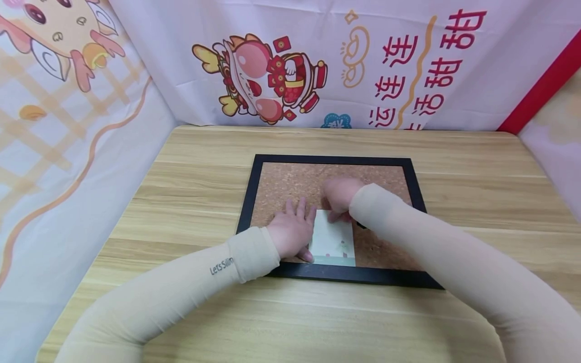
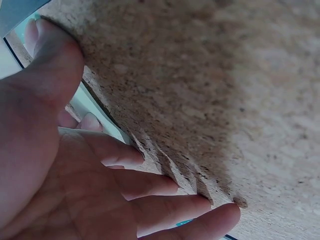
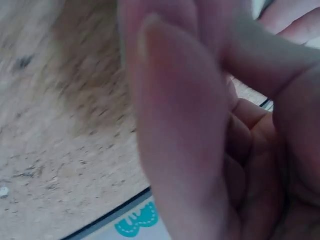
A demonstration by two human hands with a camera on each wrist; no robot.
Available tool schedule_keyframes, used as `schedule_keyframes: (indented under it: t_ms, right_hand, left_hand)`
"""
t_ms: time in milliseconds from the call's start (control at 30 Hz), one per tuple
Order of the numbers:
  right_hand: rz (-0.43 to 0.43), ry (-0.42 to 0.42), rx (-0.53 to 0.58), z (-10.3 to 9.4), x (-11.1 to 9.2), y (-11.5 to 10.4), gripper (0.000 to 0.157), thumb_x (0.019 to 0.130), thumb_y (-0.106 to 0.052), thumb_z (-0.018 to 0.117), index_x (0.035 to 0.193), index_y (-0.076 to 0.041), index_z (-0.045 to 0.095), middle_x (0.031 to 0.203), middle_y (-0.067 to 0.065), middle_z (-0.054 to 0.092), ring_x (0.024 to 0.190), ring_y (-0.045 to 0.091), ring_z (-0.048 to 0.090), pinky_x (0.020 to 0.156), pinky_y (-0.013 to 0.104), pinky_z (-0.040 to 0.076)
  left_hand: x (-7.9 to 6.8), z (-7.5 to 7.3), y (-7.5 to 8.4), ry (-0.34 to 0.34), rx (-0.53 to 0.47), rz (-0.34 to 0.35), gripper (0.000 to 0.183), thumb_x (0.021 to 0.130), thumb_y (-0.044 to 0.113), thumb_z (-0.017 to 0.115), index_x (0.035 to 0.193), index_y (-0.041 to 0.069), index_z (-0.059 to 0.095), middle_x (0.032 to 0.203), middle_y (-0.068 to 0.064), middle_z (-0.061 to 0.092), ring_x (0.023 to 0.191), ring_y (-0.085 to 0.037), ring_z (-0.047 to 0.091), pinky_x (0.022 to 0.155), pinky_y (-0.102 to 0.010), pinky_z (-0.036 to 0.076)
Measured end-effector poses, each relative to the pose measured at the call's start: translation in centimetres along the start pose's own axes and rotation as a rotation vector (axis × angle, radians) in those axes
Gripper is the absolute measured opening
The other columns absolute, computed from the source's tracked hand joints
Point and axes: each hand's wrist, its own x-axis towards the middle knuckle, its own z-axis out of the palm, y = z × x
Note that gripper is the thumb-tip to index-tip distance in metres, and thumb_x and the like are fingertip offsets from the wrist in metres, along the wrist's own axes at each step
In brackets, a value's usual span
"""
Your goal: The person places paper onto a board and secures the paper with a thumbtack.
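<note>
The left hand (image 1: 292,233) lies flat with fingers straight, steadying a small card (image 1: 333,241) on the cork board (image 1: 295,184); the right hand (image 1: 341,197) curls at the card's top edge, grip unclear.

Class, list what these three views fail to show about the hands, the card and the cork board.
1. Head view: the card's top edge is hidden under the right hand; whether that hand pinches anything cannot be told.
2. Right wrist view: blurred fingers fill the frame, hiding the fingertips' contact.
3. Left wrist view: the left hand covers most of the card; the cork board's frame is cut off.
</note>
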Motion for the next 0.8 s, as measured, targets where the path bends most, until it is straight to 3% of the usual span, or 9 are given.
schedule_keyframes:
  t_ms: [100,233,500,667,800]
  right_hand:
    - [-0.003,0.011,-0.076,-0.1,-0.4,0.0,0.026,0.087,-0.022,0.078,0.111,-0.013,0.072,0.093,0.006,0.067,0.061,0.019,0.065,0.053,0.028,0.052]
    - [-0.015,0.026,-0.132,-0.3,-0.9,-0.6,0.035,0.088,-0.019,0.077,0.122,-0.014,0.071,0.098,0.005,0.067,0.058,0.016,0.062,0.053,0.028,0.051]
    - [-0.043,0.047,-0.255,-0.5,-0.8,-1.1,0.031,0.086,-0.018,0.080,0.116,-0.016,0.072,0.097,0.005,0.066,0.067,0.019,0.063,0.056,0.030,0.052]
    - [-0.003,0.003,-0.100,-0.3,-0.1,-0.3,0.032,0.087,-0.017,0.078,0.117,-0.013,0.070,0.099,0.008,0.066,0.063,0.021,0.065,0.055,0.031,0.055]
    - [-0.060,-0.029,0.037,-0.1,0.0,0.9,0.013,0.088,-0.016,0.078,0.097,-0.011,0.071,0.085,0.009,0.069,0.063,0.022,0.066,0.057,0.036,0.057]
  left_hand:
    - [-0.1,-0.1,0.0,0.000,-0.005,0.005,0.115,0.078,0.069,0.062,0.159,0.005,0.010,0.162,-0.026,0.007,0.144,-0.051,0.015,0.102,-0.057,0.041]
    - [-0.3,-0.3,0.0,0.004,0.016,0.007,0.114,0.079,0.069,0.061,0.158,0.004,0.010,0.161,-0.026,0.006,0.144,-0.051,0.015,0.102,-0.056,0.041]
    - [-0.4,-0.5,0.0,0.007,0.021,0.003,0.115,0.079,0.068,0.061,0.158,0.004,0.009,0.161,-0.026,0.007,0.143,-0.051,0.015,0.103,-0.056,0.040]
    - [-0.3,-0.3,0.0,0.013,0.029,0.008,0.114,0.079,0.070,0.061,0.159,0.005,0.011,0.161,-0.026,0.008,0.143,-0.051,0.016,0.102,-0.055,0.042]
    - [-0.4,-0.2,0.0,0.013,0.011,0.007,0.115,0.078,0.070,0.063,0.159,0.005,0.012,0.161,-0.026,0.009,0.143,-0.051,0.017,0.100,-0.055,0.043]
